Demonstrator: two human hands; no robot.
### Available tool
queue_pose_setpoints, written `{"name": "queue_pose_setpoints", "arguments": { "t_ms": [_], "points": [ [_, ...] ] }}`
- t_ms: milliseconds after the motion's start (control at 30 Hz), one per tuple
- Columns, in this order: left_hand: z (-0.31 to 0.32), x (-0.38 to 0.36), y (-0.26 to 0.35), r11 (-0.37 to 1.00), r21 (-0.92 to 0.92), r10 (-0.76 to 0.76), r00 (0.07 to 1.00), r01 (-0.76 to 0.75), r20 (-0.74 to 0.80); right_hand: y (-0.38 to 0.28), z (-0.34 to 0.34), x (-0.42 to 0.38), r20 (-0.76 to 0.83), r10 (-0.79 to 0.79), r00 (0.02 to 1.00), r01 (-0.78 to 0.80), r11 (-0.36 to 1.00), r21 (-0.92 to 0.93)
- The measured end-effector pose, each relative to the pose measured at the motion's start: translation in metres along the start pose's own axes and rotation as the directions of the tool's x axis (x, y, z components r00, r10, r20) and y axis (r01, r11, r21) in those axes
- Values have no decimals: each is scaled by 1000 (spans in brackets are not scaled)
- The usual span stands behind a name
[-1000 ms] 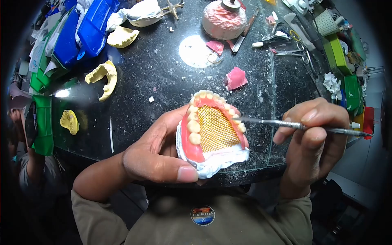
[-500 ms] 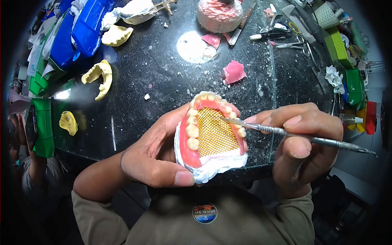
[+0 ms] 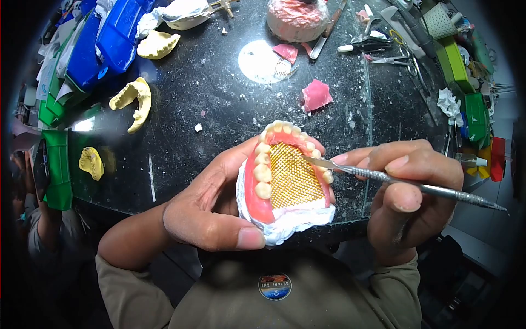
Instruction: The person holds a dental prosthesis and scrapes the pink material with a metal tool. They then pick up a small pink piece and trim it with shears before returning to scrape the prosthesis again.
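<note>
Left hand [image 3: 211, 211] curled around white plaster base of denture model [image 3: 286, 178], thumb pressed along near edge, fingers hidden underneath. Model held above near edge of black table [image 3: 219, 104], teeth and gold mesh facing up. Right hand [image 3: 411, 192] closed in pen grip on metal tool [image 3: 405, 182], thumb and forefinger pinching shaft. Tool tip touches pink gum at right tooth row. Pink wax lump [image 3: 316, 94] lies on table beyond.

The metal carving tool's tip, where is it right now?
In the head view, the metal carving tool, held in the right hand, has its tip at the right inner edge of the denture model, held in the left hand.
</note>
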State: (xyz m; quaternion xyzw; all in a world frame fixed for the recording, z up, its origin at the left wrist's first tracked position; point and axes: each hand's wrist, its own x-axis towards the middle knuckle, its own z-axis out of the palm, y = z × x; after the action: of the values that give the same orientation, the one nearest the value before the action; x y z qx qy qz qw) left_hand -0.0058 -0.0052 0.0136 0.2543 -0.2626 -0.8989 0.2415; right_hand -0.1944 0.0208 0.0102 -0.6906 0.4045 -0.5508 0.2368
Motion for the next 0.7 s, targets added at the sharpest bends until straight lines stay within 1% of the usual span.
{"name": "queue_pose_setpoints", "arguments": {
  "t_ms": [67,300,400,467,533,700],
  "points": [
    [4,0,1,999,8,-32,996,33,-86,-1,0,1,16,6,1000,-7,1000,23],
    [4,1,1,1000,1,-30,994,31,-105,-3,-1,1,43,17,999,-17,1000,-2],
    [10,1,4,999,-6,-43,986,43,-161,-3,-2,0,56,13,998,-12,1000,-18],
    [7,1,3,999,7,-42,988,43,-151,-3,-2,0,59,9,998,-8,1000,-22],
    [-6,1,-2,999,34,-27,997,29,-76,-3,-2,0,60,9,998,-8,1000,-17],
    [-10,3,-3,999,-12,-31,999,31,-27,-3,-3,1,68,13,998,-12,1000,-15]
  ]
}}
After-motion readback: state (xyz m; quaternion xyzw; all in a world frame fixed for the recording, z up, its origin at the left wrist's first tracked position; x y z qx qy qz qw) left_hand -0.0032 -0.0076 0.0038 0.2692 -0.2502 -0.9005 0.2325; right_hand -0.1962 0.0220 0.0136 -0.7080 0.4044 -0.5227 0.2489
